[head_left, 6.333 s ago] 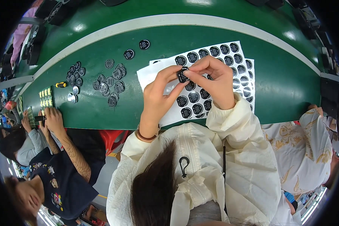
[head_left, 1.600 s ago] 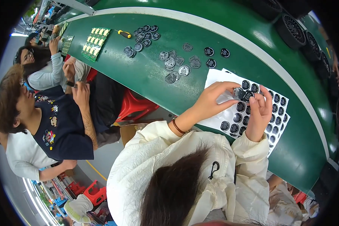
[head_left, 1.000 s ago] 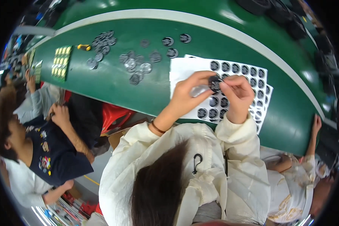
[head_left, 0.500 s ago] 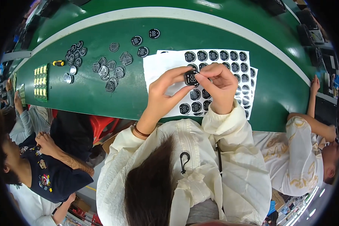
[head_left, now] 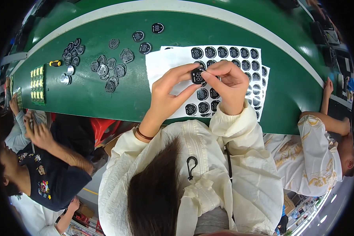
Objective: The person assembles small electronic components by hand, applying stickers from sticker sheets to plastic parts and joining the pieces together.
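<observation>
Above a white sheet of stickers (head_left: 155,65), my two hands meet on a round black disc (head_left: 197,76) with white digit-like markings. My left hand (head_left: 167,91) pinches the disc's edge between thumb and fingers. The thumb and forefinger of my right hand (head_left: 230,84) press together at the disc's right edge; its other fingers curl in. Rows of round black stickers (head_left: 202,107) cover the sheet beneath, partly hidden by my hands. Whether a sticker's edge lies between the right fingertips is too small to tell.
Grey and clear round pieces (head_left: 111,63) lie loosely piled left of the sheet, with several black discs (head_left: 145,48) beyond. Farther left are more dark discs (head_left: 70,51), a yellow-black screwdriver (head_left: 55,63) and a yellow-green circuit panel (head_left: 37,84). People sit on both sides of me.
My hands keep the same pinch on the disc, which has tilted slightly. The view has shifted a little. The person at left has raised a hand.
</observation>
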The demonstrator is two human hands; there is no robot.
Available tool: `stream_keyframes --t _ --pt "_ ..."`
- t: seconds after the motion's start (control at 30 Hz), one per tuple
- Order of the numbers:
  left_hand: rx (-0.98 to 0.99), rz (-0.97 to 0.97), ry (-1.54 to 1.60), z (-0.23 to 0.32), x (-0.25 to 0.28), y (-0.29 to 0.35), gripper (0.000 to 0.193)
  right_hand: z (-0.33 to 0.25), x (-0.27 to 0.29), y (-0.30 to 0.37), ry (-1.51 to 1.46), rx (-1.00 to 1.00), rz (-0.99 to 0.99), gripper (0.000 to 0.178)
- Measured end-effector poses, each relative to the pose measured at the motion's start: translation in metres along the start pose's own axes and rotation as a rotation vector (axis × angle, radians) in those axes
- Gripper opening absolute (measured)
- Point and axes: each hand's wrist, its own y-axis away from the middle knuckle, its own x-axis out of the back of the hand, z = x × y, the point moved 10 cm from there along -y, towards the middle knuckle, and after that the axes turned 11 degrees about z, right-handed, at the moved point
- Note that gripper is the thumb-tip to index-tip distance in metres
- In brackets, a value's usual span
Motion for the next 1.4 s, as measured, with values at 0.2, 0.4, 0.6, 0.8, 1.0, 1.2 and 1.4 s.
stream_keyframes --t 0.2,0.4,0.6,0.8,1.0,1.2,1.4 --pt "-0.048 0.015 -0.032 0.004 0.001 0.0 0.042 -0.003 -0.001 0.001 0.1 0.063 -0.02 0.015" --pt "-0.054 0.001 -0.06 0.005 0.0 -0.001 0.043 -0.011 -0.004 0.002 0.242 0.129 -0.038 0.016" --pt "-0.017 0.003 -0.071 -0.001 0.0 -0.001 0.042 -0.01 -0.003 0.0 0.298 0.171 -0.018 0.011" --pt "-0.138 0.028 -0.134 0.006 0.001 -0.002 0.041 -0.007 -0.003 0.001 0.329 0.149 -0.015 0.012" --pt "-0.378 0.009 -0.219 0.021 0.0 -0.002 0.041 0.0 -0.004 0.0 0.435 0.079 -0.036 0.014" --pt "-0.224 0.001 -0.179 0.018 0.001 -0.001 0.043 -0.016 -0.005 -0.003 0.702 0.22 0.067 0.014" --pt "-0.017 0.065 0.059 0.011 0.005 -0.004 0.047 -0.017 0.007 -0.006 0.487 0.285 0.125 0.012"
